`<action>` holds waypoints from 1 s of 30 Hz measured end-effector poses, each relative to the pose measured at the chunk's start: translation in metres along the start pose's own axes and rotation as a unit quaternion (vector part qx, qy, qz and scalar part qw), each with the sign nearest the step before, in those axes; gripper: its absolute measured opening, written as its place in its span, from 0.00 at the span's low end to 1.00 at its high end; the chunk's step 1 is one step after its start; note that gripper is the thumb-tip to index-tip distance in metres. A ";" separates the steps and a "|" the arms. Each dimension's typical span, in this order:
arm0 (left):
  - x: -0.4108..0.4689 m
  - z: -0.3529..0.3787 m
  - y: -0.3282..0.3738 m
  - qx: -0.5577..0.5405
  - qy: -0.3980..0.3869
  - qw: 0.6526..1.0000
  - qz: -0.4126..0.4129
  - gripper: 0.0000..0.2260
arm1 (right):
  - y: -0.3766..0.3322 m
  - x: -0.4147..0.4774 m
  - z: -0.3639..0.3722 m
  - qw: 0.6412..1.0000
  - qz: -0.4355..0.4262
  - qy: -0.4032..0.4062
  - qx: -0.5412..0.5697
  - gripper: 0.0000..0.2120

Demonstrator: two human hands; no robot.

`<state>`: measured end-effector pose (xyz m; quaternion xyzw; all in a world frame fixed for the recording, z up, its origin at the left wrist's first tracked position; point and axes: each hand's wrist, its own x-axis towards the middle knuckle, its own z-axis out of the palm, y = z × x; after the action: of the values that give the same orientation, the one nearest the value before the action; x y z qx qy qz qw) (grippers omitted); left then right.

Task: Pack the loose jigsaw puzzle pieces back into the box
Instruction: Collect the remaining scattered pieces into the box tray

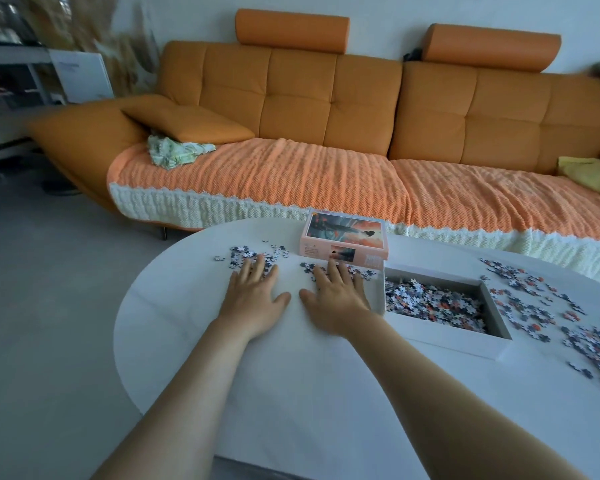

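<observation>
Lying flat on the white tabletop (291, 393), both hands press palm-down with fingers spread wide, so neither grip holds anything. The left hand (255, 296) has its fingertips on the near edge of a small scatter of puzzle pieces (253, 254) at the far left of the tabletop. The right hand (338, 296) sits just beside it, thumbs nearly meeting, its fingertips over a second thin patch of pieces (357, 271) that runs along the near side of the box lid (343, 237).

The pieces are tiny and knobbed, mostly dark blue-grey and white, with some orange-red ones mixed in. The lid is pink-edged, printed with a picture of a figure against an orange sky, and stands closed-side up at the far middle of the tabletop.

The box (444, 341) is white, open, and lies just right of the right hand, touching the near right corner of the lid. Its well is already partly filled with a loose heap of pieces (433, 301), piled higher toward the left wall.

A larger spread of loose pieces (541, 306) covers the tabletop to the right of the box, thickening toward the right edge. Beyond the tabletop stands an orange sofa (326, 91) with a knitted orange and cream throw (274, 178).
</observation>
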<state>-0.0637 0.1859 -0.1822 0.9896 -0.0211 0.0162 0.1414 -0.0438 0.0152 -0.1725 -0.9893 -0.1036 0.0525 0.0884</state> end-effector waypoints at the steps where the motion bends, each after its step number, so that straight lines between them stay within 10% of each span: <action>1: 0.002 0.002 -0.002 -0.015 0.015 1.000 0.012 0.28 | -0.001 0.000 0.003 1.000 -0.012 0.015 -0.001 0.31; 11: 0.017 -0.013 -0.038 -0.119 0.233 0.964 0.049 0.11 | -0.037 0.024 0.005 0.963 -0.135 0.185 0.145 0.14; 20: 0.042 -0.016 -0.078 -0.054 0.010 0.997 -0.055 0.29 | -0.084 0.104 -0.005 0.991 -0.128 -0.014 0.039 0.31; 30: 0.052 -0.023 -0.068 -0.100 -0.037 0.994 -0.009 0.26 | -0.067 0.069 -0.001 0.977 -0.200 -0.052 0.051 0.22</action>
<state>-0.0096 0.2554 -0.1772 0.9706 -0.0190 -0.0239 0.2388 0.0107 0.0940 -0.1651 -0.9387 -0.3010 0.0902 0.1422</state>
